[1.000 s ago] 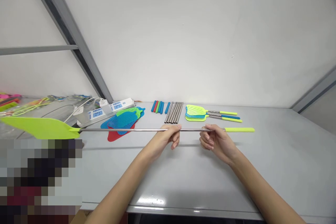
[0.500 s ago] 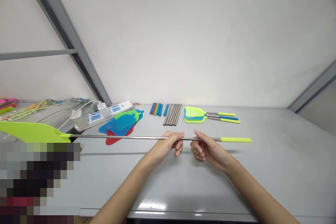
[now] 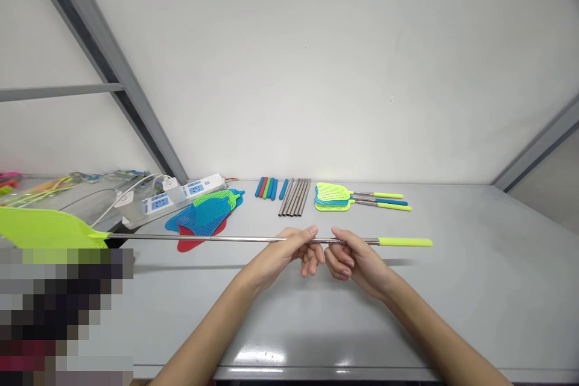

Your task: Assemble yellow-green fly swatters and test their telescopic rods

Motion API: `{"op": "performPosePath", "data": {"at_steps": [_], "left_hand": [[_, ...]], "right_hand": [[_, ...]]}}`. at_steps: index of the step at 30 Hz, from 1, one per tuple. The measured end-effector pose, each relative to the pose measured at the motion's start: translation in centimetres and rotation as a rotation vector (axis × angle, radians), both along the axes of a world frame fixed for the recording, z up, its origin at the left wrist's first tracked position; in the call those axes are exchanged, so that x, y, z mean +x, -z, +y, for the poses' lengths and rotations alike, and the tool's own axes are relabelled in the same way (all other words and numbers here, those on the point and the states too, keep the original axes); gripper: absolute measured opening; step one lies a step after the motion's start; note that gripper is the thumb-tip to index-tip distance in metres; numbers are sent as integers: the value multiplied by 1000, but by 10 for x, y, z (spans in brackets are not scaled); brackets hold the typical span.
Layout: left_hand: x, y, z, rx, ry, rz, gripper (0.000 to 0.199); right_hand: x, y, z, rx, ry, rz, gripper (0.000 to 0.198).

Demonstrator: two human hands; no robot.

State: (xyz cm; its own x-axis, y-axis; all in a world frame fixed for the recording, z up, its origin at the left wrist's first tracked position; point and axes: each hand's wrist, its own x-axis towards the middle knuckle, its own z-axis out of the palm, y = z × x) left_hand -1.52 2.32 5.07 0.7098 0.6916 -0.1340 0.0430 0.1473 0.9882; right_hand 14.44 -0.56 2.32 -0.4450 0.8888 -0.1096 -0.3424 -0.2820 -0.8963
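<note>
A long fly swatter (image 3: 244, 238) with a thin metal rod lies level across the view, held above the table. Its yellow-green paddle (image 3: 49, 229) reaches the left edge, and its yellow-green grip (image 3: 404, 242) points right. My left hand (image 3: 294, 250) is closed on the middle of the rod, thumb along the top. Close beside it, my right hand (image 3: 350, 253) grips the rod's thicker section, a short way left of the coloured grip. Part of the paddle's lower edge is hidden by a blurred patch.
Loose swatter heads (image 3: 205, 214) in blue, green and red lie at the back left, near a power strip (image 3: 199, 187) with plugs and cables. Coloured grips (image 3: 266, 188) and metal tubes (image 3: 296, 198) lie mid-back. Finished-looking swatters (image 3: 335, 198) are stacked to their right on the grey table (image 3: 474, 289).
My hands have come slightly closer together on the rod, and the left fingers have loosened a little. The camera view has shifted slightly.
</note>
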Motion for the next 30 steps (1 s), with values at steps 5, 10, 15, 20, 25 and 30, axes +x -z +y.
{"op": "performPosePath", "data": {"at_steps": [5, 10, 15, 20, 25, 30], "left_hand": [[-6, -1, 5, -90, 7, 2, 42], [-14, -6, 9, -253, 69, 28, 42], [-21, -25, 1, -181, 111, 51, 48], [-25, -41, -13, -179, 115, 57, 48], [-20, -41, -19, -235, 91, 19, 44], [-17, -32, -9, -318, 98, 5, 43]], "right_hand": [[-3, 1, 0, -16, -8, 32, 44], [-7, -2, -2, 7, -20, 106, 42], [-7, -13, -6, 2, -47, 136, 41], [-4, -26, -23, -51, -21, 152, 40], [6, -36, -36, -309, -35, 231, 39], [13, -38, -31, -325, -9, 216, 38]]}}
